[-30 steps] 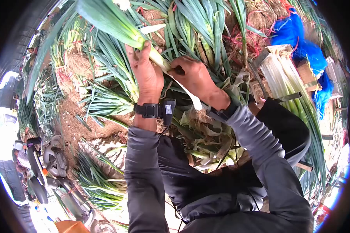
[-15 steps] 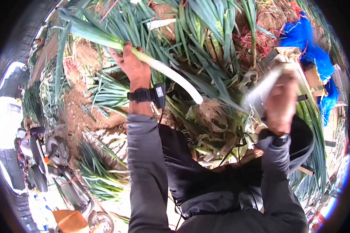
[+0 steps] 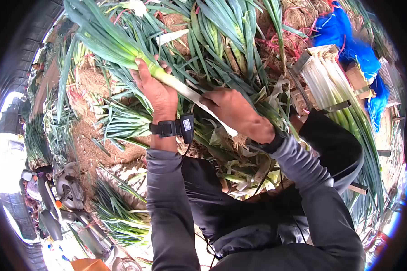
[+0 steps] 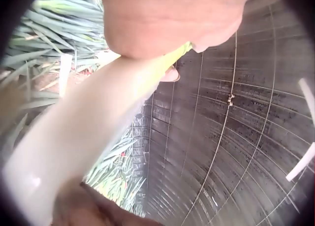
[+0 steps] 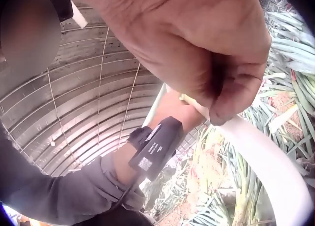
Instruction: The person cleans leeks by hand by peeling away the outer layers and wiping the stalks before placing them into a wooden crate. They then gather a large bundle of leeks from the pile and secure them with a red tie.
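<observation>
A large green onion [image 3: 182,86] slants across the head view, its green leaves at upper left and its white shank running down to the right. My left hand [image 3: 158,95] grips it where the green turns to white, the thumb lying over the stalk. Lower on the shank is my right hand [image 3: 242,113], fingers curled. In the right wrist view its thumb and finger pinch at the side of the white shank [image 5: 268,162]. The left wrist view shows the pale shank [image 4: 83,122] up close between both hands. The root end is partly behind my right hand.
Heaps of green onions [image 3: 230,27] lie ahead, and trimmed ones [image 3: 332,81] sit in a wooden rack at right. Blue netting [image 3: 334,29] is beyond it. Discarded leaves [image 3: 253,162] pile between my knees. A motorbike [image 3: 70,189] stands at left.
My right hand left the shank, swung right with a blurred pale strip, and is now back at the shank. My left hand kept its grip and shifted slightly left and down.
</observation>
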The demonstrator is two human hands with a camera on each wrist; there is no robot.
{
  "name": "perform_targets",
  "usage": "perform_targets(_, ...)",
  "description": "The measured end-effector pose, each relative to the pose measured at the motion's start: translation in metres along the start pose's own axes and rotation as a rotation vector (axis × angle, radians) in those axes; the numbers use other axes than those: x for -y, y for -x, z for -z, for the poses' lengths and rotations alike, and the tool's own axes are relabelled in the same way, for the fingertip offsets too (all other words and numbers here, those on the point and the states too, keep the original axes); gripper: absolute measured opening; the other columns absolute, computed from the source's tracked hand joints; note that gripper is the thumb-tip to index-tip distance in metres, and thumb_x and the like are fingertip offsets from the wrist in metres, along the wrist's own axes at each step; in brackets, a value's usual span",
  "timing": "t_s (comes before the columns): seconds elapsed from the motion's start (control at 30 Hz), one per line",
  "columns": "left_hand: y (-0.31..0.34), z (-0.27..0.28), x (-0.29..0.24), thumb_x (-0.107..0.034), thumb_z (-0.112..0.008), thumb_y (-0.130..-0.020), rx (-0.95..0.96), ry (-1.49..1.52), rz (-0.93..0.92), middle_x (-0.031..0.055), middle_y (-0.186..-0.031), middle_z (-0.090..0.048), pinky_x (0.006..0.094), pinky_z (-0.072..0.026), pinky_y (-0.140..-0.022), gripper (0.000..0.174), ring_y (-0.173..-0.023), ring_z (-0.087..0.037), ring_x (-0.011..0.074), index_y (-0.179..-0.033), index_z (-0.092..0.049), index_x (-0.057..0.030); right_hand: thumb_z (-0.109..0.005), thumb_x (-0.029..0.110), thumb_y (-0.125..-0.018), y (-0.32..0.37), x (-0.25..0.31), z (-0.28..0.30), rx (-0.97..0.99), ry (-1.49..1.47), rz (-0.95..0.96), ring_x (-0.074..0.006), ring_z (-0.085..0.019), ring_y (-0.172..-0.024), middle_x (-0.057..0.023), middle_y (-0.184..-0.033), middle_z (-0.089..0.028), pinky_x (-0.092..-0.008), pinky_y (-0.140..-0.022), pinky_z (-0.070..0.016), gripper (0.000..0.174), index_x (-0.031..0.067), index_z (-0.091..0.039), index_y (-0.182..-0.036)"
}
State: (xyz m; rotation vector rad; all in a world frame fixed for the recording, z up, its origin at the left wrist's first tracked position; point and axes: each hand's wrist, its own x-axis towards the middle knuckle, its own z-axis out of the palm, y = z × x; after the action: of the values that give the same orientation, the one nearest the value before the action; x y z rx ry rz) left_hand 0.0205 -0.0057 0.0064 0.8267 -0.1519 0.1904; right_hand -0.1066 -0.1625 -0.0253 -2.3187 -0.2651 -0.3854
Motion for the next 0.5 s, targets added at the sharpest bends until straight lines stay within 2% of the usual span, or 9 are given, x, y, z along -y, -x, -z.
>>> perform_targets(0.17,-0.001,-0.001,0.006,-0.044,-0.057,-0.104,0.036,-0.019,-0.006,0.0107,-0.098,-0.063,0.0318,-0.0458,-0.059,0.040,-0.069,-0.058,0.0182,-0.126,-0.045,-0.0126,-0.071,0.015,-0.086,-0.005,0.001,-0.002,0.099,-0.136,-0.106,-0.0445,-0.066,-0.084,-0.0239,-0.087,-0.067,-0.0484,-0.074,-0.0533,0.016,-0.0002,-0.069,-0.086)
perform_targets(0.2,-0.002,-0.001,0.007,-0.045,-0.056,-0.104,0.025,-0.034,-0.018,0.0111,-0.097,-0.063,0.0319,-0.0459,-0.059,0.041,-0.067,-0.057,0.0184,-0.125,-0.046,-0.0115,-0.075,0.015,-0.083,-0.005,0.001,-0.003,0.096,-0.116,-0.117,-0.0421,-0.068,-0.084,-0.0218,-0.088,-0.069,-0.0475,-0.074,-0.0541,0.017,0.0004,-0.068,-0.089)
perform_targets(0.3,-0.002,0.001,0.007,-0.047,-0.054,-0.104,0.043,-0.030,-0.031,0.0115,-0.098,-0.064,0.0329,-0.0466,-0.059,0.043,-0.066,-0.057,0.0192,-0.125,-0.046,-0.0102,-0.069,0.013,-0.086,0.001,0.005,-0.003,0.012,0.176,-0.002,-0.0346,-0.071,-0.077,-0.0195,-0.085,-0.070,-0.0432,-0.071,-0.0564,0.016,0.0007,-0.069,-0.097)
perform_targets(0.4,-0.005,0.004,0.000,-0.053,-0.046,-0.106,0.013,-0.057,0.037,0.0138,-0.101,-0.063,0.0314,-0.0441,-0.063,0.046,-0.072,-0.054,0.0187,-0.125,-0.048,-0.0112,-0.070,0.012,-0.085,0.000,-0.014,-0.006,-0.099,0.133,-0.087,-0.0367,-0.069,-0.076,-0.0190,-0.084,-0.069,-0.0438,-0.070,-0.0561,0.015,0.0003,-0.067,-0.095)
perform_targets(0.43,-0.009,0.010,-0.004,-0.055,-0.046,-0.105,0.019,-0.012,0.044,0.0135,-0.100,-0.063,0.0311,-0.0439,-0.062,0.048,-0.072,-0.053,0.0184,-0.125,-0.048,-0.0111,-0.068,0.010,-0.086,0.001,-0.024,-0.004,-0.091,0.132,-0.124,-0.0307,-0.071,-0.073,-0.0148,-0.082,-0.070,-0.0408,-0.066,-0.0558,0.013,0.0013,-0.068,-0.095)
perform_targets(0.5,-0.014,0.022,-0.012,-0.057,-0.047,-0.104,0.030,0.078,0.072,0.0129,-0.097,-0.062,0.0303,-0.0435,-0.062,0.050,-0.071,-0.052,0.0177,-0.124,-0.049,-0.0108,-0.065,0.008,-0.089,0.008,-0.043,0.006,-0.058,-0.302,-0.424,-0.0176,-0.065,-0.066,-0.0059,-0.077,-0.067,-0.0323,-0.058,-0.0512,0.007,0.0019,-0.067,-0.093)
